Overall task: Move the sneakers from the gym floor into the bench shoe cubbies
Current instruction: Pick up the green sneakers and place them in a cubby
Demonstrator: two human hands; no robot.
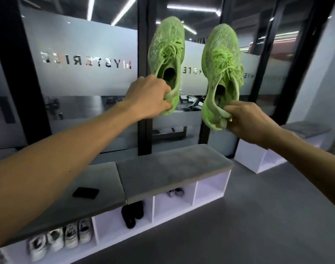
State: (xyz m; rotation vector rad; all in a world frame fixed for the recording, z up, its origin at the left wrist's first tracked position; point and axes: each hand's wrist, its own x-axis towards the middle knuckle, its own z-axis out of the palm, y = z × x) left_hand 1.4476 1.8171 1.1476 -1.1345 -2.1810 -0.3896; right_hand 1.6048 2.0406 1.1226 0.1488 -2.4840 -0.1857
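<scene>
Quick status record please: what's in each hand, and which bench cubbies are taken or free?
left hand: grips heel of left green sneaker
right hand: grips heel of right green sneaker
far-left cubby: white sneakers
second cubby: black shoes
third cubby: small grey pair
far-right cubby: free
bench cushion: dark flat object, left section

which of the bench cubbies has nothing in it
The rightmost cubby of the near bench looks empty. The others hold white sneakers, black shoes and a grey pair.
</scene>
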